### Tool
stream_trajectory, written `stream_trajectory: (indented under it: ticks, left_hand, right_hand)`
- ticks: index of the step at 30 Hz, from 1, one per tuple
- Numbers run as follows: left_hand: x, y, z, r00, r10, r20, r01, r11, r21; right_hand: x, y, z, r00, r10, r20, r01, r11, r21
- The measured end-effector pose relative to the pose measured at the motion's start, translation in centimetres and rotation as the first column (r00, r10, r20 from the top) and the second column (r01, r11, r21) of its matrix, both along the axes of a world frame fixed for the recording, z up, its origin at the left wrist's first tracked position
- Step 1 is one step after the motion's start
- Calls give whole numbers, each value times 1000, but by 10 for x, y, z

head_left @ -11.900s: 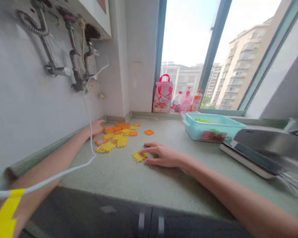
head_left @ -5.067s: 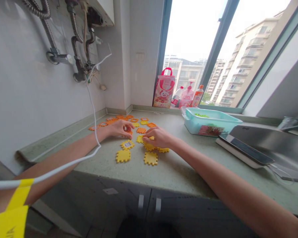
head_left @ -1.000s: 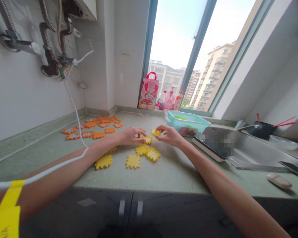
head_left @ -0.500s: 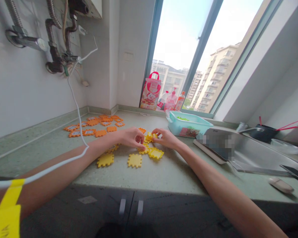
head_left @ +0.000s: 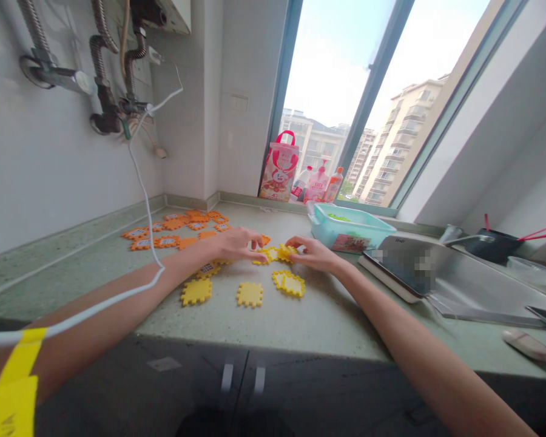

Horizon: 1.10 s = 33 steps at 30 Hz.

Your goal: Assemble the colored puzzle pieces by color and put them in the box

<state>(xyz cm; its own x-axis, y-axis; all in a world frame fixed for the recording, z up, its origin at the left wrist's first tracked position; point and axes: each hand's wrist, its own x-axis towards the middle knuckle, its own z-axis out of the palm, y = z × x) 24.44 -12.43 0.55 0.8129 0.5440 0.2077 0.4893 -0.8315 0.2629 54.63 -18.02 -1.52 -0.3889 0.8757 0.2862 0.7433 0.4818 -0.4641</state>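
Our right hand pinches a yellow puzzle tile between thumb and fingers. Our left hand has its thumb and fingers a little apart, right by a second yellow tile; we cannot tell if it grips it. These two tiles are in the middle of the pale green surface, with an orange tile just behind them.

Nearer to us, two overlapping yellow tiles lie on the right, and one plain yellow tile lies by itself. More to the left are another yellow tile and a yellow tile with a printed patch, partly under our arm.

Far left, the orange tiles lie in a loose bunch. As we judge it, the two colors are mostly apart, except for that one orange tile by our hands. The yellow ones lie scattered, and we see no neat stack yet.

Farther right are a blue-green tub and a metal sink.
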Motion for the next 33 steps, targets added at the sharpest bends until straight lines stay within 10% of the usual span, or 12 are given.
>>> stream_trajectory:
  ticks: [14, 33]
  left_hand:
    - [13, 8, -15, 972, 36, 231, -77, 982, 174]
    - [28, 10, -28, 994, -101, 53, 86, 968, 238]
  right_hand:
    - [-4, -8, 4, 999, 45, -25, -46, 997, -62]
    - [-3, -11, 4, 992, 6, 123, -6, 1000, -6]
